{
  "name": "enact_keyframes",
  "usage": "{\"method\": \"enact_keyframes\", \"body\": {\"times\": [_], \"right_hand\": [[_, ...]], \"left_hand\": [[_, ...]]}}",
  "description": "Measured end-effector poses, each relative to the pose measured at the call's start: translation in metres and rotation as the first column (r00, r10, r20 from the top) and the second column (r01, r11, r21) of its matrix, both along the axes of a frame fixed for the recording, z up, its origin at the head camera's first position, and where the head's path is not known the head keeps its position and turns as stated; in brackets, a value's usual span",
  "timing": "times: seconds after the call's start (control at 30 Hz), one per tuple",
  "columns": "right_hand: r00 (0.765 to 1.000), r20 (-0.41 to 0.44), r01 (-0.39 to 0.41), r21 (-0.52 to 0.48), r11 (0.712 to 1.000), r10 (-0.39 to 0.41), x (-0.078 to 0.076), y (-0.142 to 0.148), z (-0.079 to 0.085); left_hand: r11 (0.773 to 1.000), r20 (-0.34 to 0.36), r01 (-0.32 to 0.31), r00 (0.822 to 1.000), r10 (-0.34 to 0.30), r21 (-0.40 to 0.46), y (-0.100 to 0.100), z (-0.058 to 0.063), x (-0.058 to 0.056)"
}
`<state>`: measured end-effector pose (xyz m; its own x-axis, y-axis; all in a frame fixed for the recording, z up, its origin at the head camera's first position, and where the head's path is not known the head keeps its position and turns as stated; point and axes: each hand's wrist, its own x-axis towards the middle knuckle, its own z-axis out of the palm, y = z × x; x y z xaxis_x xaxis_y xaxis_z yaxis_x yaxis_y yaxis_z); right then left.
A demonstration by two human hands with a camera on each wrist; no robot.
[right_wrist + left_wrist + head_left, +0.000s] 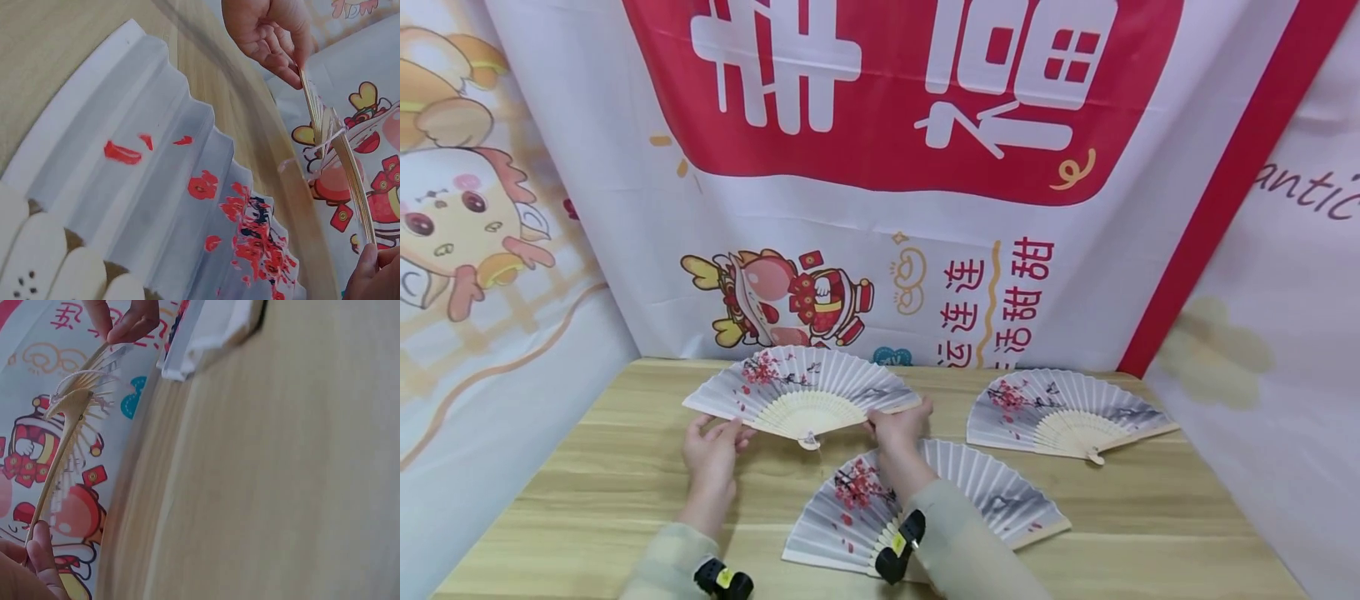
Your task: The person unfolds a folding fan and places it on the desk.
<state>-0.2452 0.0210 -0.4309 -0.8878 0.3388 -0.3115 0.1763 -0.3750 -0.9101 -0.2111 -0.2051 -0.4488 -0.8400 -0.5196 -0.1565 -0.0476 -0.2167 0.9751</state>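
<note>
A spread folding fan (808, 400) with grey pleats and red blossoms is held at the back left of the table. My left hand (711, 454) pinches its left outer stick between thumb and fingers. The right outer stick is pinched by my right hand (898, 429). In the left wrist view the fan (59, 456) appears nearly edge-on, its pivot between the two hands. A second open fan (1022, 492) lies on the table under my right forearm, which covers part of it. Its pleats (156, 156) fill much of the right wrist view.
A third open fan (1067, 417) lies at the back right of the wooden table (1150, 517). Printed cloth hangs behind the table (820, 217) and along both sides. Each wrist carries a small black camera.
</note>
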Motion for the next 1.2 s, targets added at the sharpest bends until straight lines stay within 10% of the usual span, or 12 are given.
{"method": "enact_keyframes", "body": {"times": [0.8, 1.2], "right_hand": [[0.953, 0.254, -0.229, 0.259, 0.938, 0.163, -0.011, 0.012, -0.006], [0.974, 0.158, -0.19, 0.163, 0.968, 0.164, 0.0, 0.019, 0.01]], "left_hand": [[0.983, 0.284, 0.183, 0.944, -0.171, -0.016, -0.075, -0.001, -0.001], [0.97, 0.31, 0.197, 0.94, -0.145, -0.144, -0.105, 0.005, -0.002]]}}
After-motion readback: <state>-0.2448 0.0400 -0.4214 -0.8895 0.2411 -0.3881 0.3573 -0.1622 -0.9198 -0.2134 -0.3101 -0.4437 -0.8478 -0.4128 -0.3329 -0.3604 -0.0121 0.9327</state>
